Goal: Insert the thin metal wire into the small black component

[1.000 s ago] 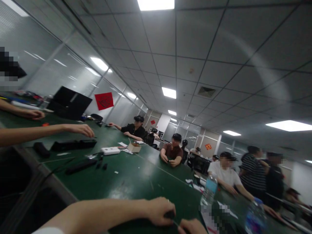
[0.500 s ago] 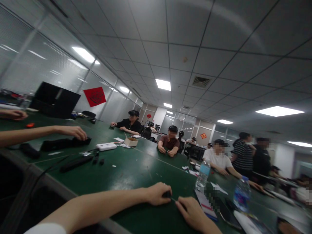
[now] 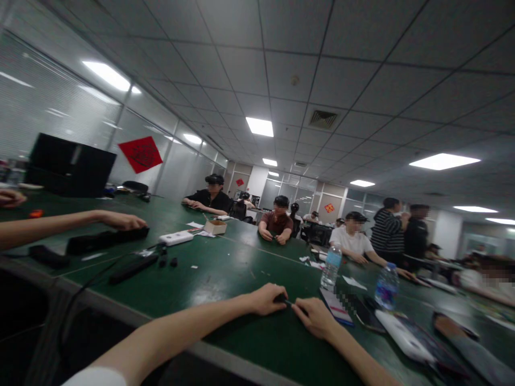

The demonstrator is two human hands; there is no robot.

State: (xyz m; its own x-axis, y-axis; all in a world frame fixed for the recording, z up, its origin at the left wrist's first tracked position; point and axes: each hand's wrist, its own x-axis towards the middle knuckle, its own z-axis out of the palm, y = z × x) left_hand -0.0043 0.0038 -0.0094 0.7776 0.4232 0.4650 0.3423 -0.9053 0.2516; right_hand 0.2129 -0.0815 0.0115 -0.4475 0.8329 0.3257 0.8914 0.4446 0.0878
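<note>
A small dark object sits just above the green table, the left hand closed around it from nine o'clock. A thin piece juts from it toward four o'clock, reaching the fingertips of the right hand; whether they pinch it is too small to tell. From the object, a notebook lies at three o'clock, a water bottle stands at two, a white power strip lies at ten, and a co-worker in a brown top sits at twelve.
</note>
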